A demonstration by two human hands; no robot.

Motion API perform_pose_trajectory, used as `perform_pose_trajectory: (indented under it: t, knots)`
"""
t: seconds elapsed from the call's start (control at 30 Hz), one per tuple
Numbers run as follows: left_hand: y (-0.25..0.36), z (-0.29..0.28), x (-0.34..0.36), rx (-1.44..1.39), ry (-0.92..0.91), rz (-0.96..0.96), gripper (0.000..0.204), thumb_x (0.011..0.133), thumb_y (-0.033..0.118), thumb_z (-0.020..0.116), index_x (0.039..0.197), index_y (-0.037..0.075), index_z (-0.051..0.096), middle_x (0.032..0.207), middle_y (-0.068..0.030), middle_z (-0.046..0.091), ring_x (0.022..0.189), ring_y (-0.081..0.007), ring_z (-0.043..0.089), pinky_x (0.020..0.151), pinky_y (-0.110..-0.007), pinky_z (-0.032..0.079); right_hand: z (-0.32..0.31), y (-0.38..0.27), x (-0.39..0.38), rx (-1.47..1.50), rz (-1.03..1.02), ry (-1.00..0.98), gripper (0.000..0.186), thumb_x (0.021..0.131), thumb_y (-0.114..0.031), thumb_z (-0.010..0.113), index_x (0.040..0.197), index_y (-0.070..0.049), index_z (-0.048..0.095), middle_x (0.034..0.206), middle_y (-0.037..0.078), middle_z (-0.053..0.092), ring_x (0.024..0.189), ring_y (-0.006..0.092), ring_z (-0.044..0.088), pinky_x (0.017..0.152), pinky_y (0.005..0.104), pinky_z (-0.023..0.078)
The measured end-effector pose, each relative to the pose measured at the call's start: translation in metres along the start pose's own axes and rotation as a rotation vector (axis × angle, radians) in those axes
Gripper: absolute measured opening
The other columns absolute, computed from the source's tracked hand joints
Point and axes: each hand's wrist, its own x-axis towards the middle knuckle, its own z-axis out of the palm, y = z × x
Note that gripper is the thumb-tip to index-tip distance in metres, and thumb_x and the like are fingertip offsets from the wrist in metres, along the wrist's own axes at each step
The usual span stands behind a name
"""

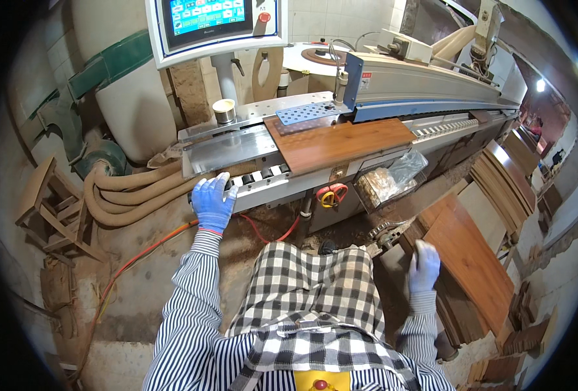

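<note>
**Hands set apart at a panel-feeding machine**

The left hand (213, 203), in a blue glove, is laid flat with fingers spread on the front edge of the machine's infeed bench (230, 148), at about ten o'clock from the checked apron (315, 287); nothing is gripped by it. The right hand (424, 266), also gloved, is seen at about three o'clock, resting on the near end of a brown wooden panel (474, 264) on the stack beside the machine; its fingers are curled, but whether the panel is actually clasped cannot be told.

A second brown panel (341, 142) is lying on the bench at twelve o'clock, partly run under the grey pressure beam (426, 81). A touch screen (207, 19) is mounted at eleven o'clock, with a small metal tin (223, 111) below it. Beige hoses (139, 189) are coiled at nine o'clock.
</note>
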Motion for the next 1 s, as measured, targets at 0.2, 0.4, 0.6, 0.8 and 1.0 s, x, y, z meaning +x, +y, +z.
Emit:
perform_pose_trajectory:
  t: [0.2,0.4,0.6,0.8,1.0]
  knots:
    - [0.004,0.005,0.001,-0.013,0.038,0.007,0.036,0.085,0.034,0.066,0.112,0.011,0.064,0.11,-0.0064,0.068,0.104,-0.0224,0.06,0.101,-0.041,0.037,0.001,0.103,-0.09,2.241,0.675,-0.173,0.045,0.089,-0.047,0.063,0.103,-0.004,0.062,0.089,0.005,0.066,0.075,0.0154,0.058,0.071,0.0274,0.049]
    - [0.004,0.006,-0.001,-0.004,0.058,0.002,0.035,0.083,0.03,0.067,0.114,0.014,0.065,0.109,-0.0051,0.067,0.105,-0.0219,0.06,0.102,-0.04,0.038,-0.022,0.095,-0.083,1.311,1.418,0.68,0.036,0.086,-0.045,0.067,0.084,-0.011,0.056,0.073,0.002,0.059,0.059,0.0121,0.049,0.057,0.0258,0.043]
    - [0.005,0.002,0.001,-0.01,0.009,-0.011,0.035,0.083,0.032,0.067,0.113,0.012,0.064,0.111,-0.0067,0.067,0.106,-0.023,0.06,0.102,-0.042,0.037,-0.023,0.044,-0.077,1.66,1.283,0.333,0.032,0.092,-0.037,0.062,0.085,-0.007,0.053,0.07,0.0,0.047,0.057,0.0106,0.041,0.053,0.0236,0.036]
    - [0.001,-0.001,0.0,-0.024,-0.005,-0.003,0.037,0.083,0.032,0.067,0.113,0.011,0.064,0.113,-0.0077,0.067,0.107,-0.0237,0.059,0.102,-0.043,0.037,-0.04,0.031,-0.103,1.652,1.429,0.407,0.059,0.083,-0.056,0.066,0.108,-0.003,0.059,0.088,0.012,0.065,0.066,0.0199,0.053,0.06,0.0326,0.046]
    - [0.002,-0.003,0.0,-0.023,-0.029,-0.005,0.037,0.084,0.032,0.067,0.115,0.011,0.064,0.115,-0.0077,0.066,0.109,-0.0239,0.058,0.105,-0.042,0.035,-0.061,0.099,-0.149,1.473,1.5,0.871,0.045,0.08,-0.041,0.075,0.103,-0.006,0.059,0.083,0.006,0.062,0.059,0.0174,0.051,0.053,0.0296,0.044]
